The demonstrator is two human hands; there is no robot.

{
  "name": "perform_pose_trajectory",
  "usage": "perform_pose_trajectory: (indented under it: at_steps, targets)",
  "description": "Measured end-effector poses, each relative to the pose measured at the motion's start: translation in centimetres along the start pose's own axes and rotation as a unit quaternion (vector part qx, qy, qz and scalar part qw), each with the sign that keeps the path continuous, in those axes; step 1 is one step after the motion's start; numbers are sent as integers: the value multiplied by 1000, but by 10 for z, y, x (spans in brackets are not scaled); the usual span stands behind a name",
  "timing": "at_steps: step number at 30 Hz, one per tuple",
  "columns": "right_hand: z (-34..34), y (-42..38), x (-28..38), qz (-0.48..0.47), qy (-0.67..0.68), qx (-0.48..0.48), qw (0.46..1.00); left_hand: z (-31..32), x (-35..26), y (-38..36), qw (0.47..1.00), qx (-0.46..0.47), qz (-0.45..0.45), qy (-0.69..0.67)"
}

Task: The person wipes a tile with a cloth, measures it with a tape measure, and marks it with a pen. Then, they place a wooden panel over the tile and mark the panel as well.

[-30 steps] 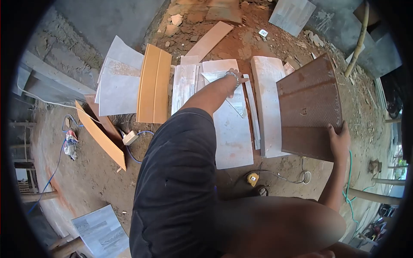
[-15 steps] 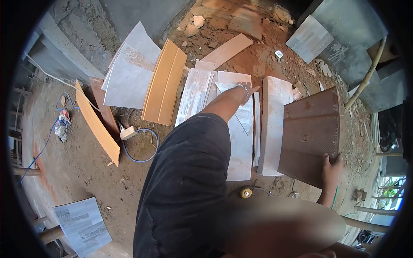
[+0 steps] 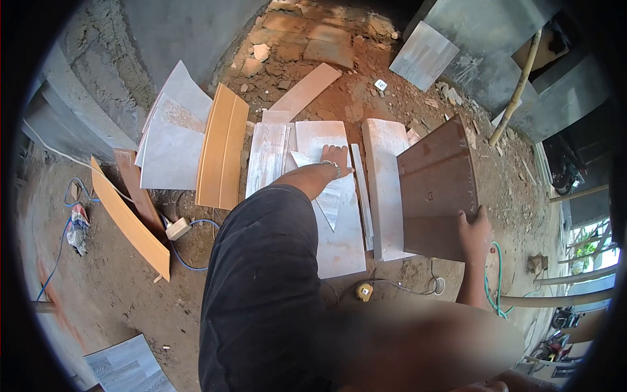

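My left hand (image 3: 336, 160), with a bracelet at the wrist, is closed over the upper part of a triangular cut tile piece (image 3: 326, 202) with a wood-grain face. That piece lies on a pale tile (image 3: 343, 251). My right hand (image 3: 475, 228) grips the lower right edge of a large brown tile (image 3: 437, 189), which stands tilted against a thick pale slab (image 3: 386, 196). A narrow strip (image 3: 361, 196) lies between the slab and the pale tile. Left of my left hand is a wood-grain tile (image 3: 266, 153); my forearm covers part of it.
Orange-brown boards (image 3: 222, 147) and pale tiles (image 3: 173, 147) stand on the left. A power strip (image 3: 177, 228) with a blue cord lies near them. A yellow tape measure (image 3: 364, 291) is on the dirt in front. Rubble (image 3: 261, 52) lies at the back.
The view has shifted, moving the tiles left and slightly down. My left hand's fingers have drawn together over the triangular piece. My right hand still holds the brown tile.
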State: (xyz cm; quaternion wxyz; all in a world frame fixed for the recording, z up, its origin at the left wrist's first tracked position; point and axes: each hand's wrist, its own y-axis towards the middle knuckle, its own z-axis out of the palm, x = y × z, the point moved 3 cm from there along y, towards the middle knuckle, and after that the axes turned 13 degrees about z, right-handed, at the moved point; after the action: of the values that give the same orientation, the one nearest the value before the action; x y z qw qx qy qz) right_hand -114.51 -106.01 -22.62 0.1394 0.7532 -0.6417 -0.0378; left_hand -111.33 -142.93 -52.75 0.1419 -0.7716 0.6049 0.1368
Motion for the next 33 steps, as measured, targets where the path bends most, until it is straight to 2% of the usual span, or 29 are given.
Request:
perform_pose_trajectory:
  at_steps: [2, 4, 6, 8, 9, 11, 12, 14, 15, 18, 20, 23, 25, 26, 28, 29, 31, 32, 33]
  targets:
    - [4, 7, -8, -8, 11, -13, 1000, 2, -4, -10, 998, 56, -11, 0]
    - [8, 14, -17, -14, 12, -16, 1000, -1, -5, -22, 1000, 25, -1, 12]
    - [8, 21, -21, -9, 0, -20, 1000, -11, 7, -38, 995, -76, -16, 67]
    - [12, 27, -28, -1, -5, -18, 1000, -27, 30, -52, 984, -86, -143, 65]
    - [12, 30, -30, 1, -5, -24, 1000, -29, 45, -55, 985, -79, -140, 70]
    - [12, 33, -33, 13, -2, -29, 999, -36, 75, -65, 984, -6, -175, 32]
    - [12, 34, -34, 10, -6, -29, 1000, -44, 84, -69, 985, -5, -168, 41]
    - [12, 37, -37, 24, -1, -31, 999, -52, 100, -68, 989, 103, -81, 70]
    - [13, 37, -38, 28, -9, -23, 999, -54, 106, -69, 985, 128, -101, 55]
    - [9, 31, -40, 48, 10, -6, 999, -38, 124, -72, 974, 160, -155, 39]
    - [2, 31, -37, 55, 38, -7, 998, -51, 113, -81, 965, 234, -101, 58]
    - [-4, 28, -37, 51, 33, 30, 998, -60, 125, -69, 954, 262, -102, 105]
    - [-4, 28, -40, 51, 39, 42, 997, -60, 141, -65, 970, 241, -31, -26]
    - [-4, 29, -40, 44, 45, 47, 997, -69, 131, -73, 968, 247, -32, -13]
    - [-7, 30, -42, 43, 65, 55, 995, -87, 107, -83, 967, 94, -103, -214]
    - [-7, 31, -45, 34, 71, 63, 995, -96, 93, -85, 932, 37, -125, -338]
    - [2, 39, -52, 28, 78, 70, 994, -143, 63, -93, 926, -30, -152, -343]
    - [5, 45, -56, 33, 75, 72, 994, -166, 75, -90, 969, -67, -125, -201]
    - [9, 47, -58, 33, 68, 78, 994, -185, 93, -92, 974, -116, -120, -150]
